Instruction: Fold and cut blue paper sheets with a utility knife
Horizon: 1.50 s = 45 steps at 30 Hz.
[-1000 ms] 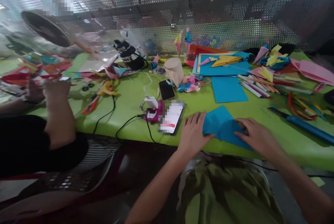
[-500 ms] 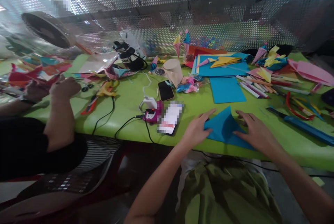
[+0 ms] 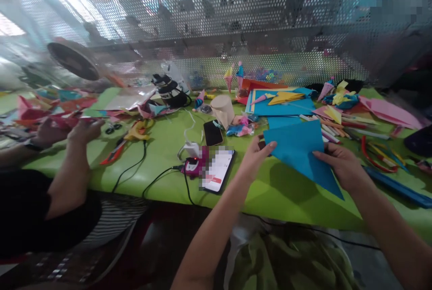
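A folded blue paper (image 3: pixel 300 146) is held up over the green table by both hands. My left hand (image 3: pixel 256 157) pinches its left corner between thumb and fingers. On the right side, my right hand (image 3: pixel 339 164) grips the paper's edge, thumb in front and fingers partly hidden behind. One point of the paper hangs down toward the lower right. Behind it, partly covered, lies another blue sheet (image 3: pixel 283 122). A phone with a lit screen (image 3: pixel 218 170) rests left of my left hand.
A purple power adapter (image 3: pixel 195 166) with cables sits near the front edge. Beyond are a dark phone (image 3: pixel 213 133), a paper roll (image 3: pixel 222 109) and stacked colored paper (image 3: pixel 283 107). A blue cutter (image 3: pixel 398 186) lies right. Another person's hands (image 3: pixel 81 132) hold red paper at left.
The blue paper has been lifted off the table and now shows a broad flat face. Both my hands went from open fingers around it to gripping it. The camera view has tilted up.
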### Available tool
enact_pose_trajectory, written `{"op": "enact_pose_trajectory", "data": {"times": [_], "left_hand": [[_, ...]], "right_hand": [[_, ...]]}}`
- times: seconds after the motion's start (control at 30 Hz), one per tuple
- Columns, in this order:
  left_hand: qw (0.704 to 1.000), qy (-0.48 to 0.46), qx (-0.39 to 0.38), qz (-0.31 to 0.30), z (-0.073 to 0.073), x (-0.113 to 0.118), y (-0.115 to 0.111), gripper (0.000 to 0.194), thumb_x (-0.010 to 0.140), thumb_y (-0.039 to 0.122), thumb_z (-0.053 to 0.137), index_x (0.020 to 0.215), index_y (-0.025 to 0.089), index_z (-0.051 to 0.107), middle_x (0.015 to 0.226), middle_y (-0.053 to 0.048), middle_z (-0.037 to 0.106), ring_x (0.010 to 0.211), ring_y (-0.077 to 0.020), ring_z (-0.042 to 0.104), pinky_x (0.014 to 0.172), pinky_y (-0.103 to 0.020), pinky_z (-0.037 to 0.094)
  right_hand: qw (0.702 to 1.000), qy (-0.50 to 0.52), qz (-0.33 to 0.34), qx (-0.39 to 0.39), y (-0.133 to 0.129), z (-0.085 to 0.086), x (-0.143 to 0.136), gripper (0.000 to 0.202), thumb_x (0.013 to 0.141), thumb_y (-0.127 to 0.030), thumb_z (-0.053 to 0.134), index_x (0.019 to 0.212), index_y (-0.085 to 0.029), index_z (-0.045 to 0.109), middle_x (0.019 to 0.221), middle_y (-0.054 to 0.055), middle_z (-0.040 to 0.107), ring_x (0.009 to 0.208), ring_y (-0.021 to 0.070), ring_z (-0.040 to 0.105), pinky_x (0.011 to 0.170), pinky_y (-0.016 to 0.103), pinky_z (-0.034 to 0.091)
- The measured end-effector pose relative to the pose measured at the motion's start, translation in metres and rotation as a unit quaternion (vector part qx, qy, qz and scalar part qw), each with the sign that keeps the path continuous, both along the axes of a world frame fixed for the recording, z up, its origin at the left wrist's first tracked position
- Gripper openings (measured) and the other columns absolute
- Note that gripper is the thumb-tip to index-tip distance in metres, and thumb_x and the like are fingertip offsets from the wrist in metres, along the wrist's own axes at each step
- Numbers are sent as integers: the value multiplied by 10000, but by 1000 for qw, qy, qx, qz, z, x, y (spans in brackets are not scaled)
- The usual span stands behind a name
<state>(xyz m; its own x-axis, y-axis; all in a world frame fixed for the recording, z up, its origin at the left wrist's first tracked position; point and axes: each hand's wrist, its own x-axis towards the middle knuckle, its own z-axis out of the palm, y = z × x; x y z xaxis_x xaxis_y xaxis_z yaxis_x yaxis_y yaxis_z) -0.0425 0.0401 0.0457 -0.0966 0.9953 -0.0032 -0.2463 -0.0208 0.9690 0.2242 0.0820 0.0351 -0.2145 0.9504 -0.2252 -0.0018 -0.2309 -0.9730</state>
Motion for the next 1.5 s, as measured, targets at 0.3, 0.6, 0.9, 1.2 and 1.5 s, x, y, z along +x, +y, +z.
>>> {"op": "enact_pose_trajectory", "data": {"times": [0.3,0.6,0.9,1.2,1.5], "left_hand": [[999,7,-23,-34,-29,20,29,434,731,529,905,846,152,724,787,-32,705,705,-142,609,688,-278,505],[997,-6,-42,-69,-40,13,22,312,799,423,856,883,147,737,782,-21,700,711,-127,635,742,-272,507],[996,-29,-66,-50,-34,14,20,293,734,389,880,832,154,735,765,-19,709,690,-135,649,772,-299,557],[995,-44,-75,-54,-32,12,18,305,734,369,878,897,147,748,792,-32,721,685,-141,662,766,-310,562],[994,-70,-73,-40,-31,13,16,171,749,248,806,890,153,788,764,-17,719,680,-124,666,749,-266,540]], "right_hand": [[1000,11,17,19,20,0,1,480,711,-496,945,1104,-262,799,1137,62,848,985,315,809,897,483,666],[999,18,-29,-36,21,-23,11,417,742,-443,931,1107,-298,790,1143,71,849,914,328,818,828,484,693],[998,37,-20,-47,15,-14,9,458,685,-419,962,1099,-285,822,1131,85,849,914,337,810,784,449,677],[997,46,-1,-57,15,-13,9,450,659,-388,979,1063,-252,832,1067,99,857,882,343,810,812,480,675],[992,76,-47,-84,10,-10,7,391,562,-331,1020,901,-261,839,808,41,839,668,245,764,663,361,642]]}}
